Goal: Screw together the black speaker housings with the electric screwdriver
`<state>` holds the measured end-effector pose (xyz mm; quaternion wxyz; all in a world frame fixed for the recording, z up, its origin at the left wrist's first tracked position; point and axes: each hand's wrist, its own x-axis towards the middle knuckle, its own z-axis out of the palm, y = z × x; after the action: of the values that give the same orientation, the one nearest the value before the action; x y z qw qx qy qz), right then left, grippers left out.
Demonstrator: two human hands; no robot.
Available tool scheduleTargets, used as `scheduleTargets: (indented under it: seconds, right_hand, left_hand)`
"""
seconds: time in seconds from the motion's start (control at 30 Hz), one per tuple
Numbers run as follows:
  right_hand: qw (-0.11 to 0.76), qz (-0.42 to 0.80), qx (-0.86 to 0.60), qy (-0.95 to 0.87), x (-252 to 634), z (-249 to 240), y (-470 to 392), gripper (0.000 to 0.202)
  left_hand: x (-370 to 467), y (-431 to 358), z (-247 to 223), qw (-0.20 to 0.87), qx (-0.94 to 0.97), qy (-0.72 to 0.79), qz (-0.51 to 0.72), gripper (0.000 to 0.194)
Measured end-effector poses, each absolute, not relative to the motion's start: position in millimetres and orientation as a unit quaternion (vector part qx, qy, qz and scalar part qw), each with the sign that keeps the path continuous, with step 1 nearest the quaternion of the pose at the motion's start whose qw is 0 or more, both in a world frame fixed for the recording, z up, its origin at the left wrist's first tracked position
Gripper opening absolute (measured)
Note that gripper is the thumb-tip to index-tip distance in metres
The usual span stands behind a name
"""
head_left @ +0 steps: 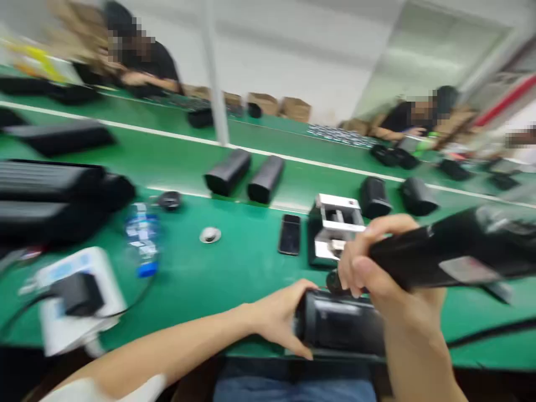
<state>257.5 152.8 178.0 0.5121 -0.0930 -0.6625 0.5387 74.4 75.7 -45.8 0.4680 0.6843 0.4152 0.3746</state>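
At the near edge of the green-topped bench [234,268], directly in front of the person, lies a black rectangular plastic housing with a glossy dark panel [339,329]. The left hand [278,321] cups its left end, thumb under and fingers curled over the top corner, pressed against the casing. The right hand [377,268] is wrapped tight around the front of a long black handheld power tool [452,251], whose tip points down just above the housing's top edge; whether the tip touches it is lost in blur.

The housing looks like a stiff, hard-shelled piece, probably moderately heavy, and its glossy face could be slippery and easy to scratch. Holding it by the ends or the matt edges, as the left hand does, seems the safer grip. The tool looks rigid and weighty, best held around its barrel.

Just behind the hands stands a silver metal fixture on a black base [335,229], with a black smartphone [290,234] lying flat to its left. Farther left are a clear plastic water bottle with a blue cap [142,237] and a white boxy device with a black plug [75,298]. Its blue label, like the bottle's, is too blurred to read; no writing is legible.
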Motion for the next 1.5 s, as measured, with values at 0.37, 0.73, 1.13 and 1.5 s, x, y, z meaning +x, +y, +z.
scheduleTargets:
  seconds: [0.37, 0.73, 1.13, 1.5]
  right_hand:
    - [0.708, 0.347, -0.152, -0.596, 266.7, 200.3, 212.8, 0.019]
    - [0.682, 0.363, -0.245, -0.585, 250.8, 192.7, 230.7, 0.018]
    - [0.585, 0.427, -0.165, -0.669, 254.9, 191.1, 246.6, 0.029]
    - [0.688, 0.356, -0.266, -0.574, 247.4, 190.5, 236.7, 0.022]
  left_hand:
    - [61.2, 70.1, -30.4, 0.503, 0.7, 0.392, 0.32, 0.138]
    - [60.5, 69.7, -23.6, 0.513, 0.695, 0.392, 0.318, 0.13]
    - [61.4, 70.0, -21.6, 0.522, 0.692, 0.384, 0.318, 0.127]
    - [61.2, 68.6, -26.8, 0.505, 0.699, 0.4, 0.31, 0.132]
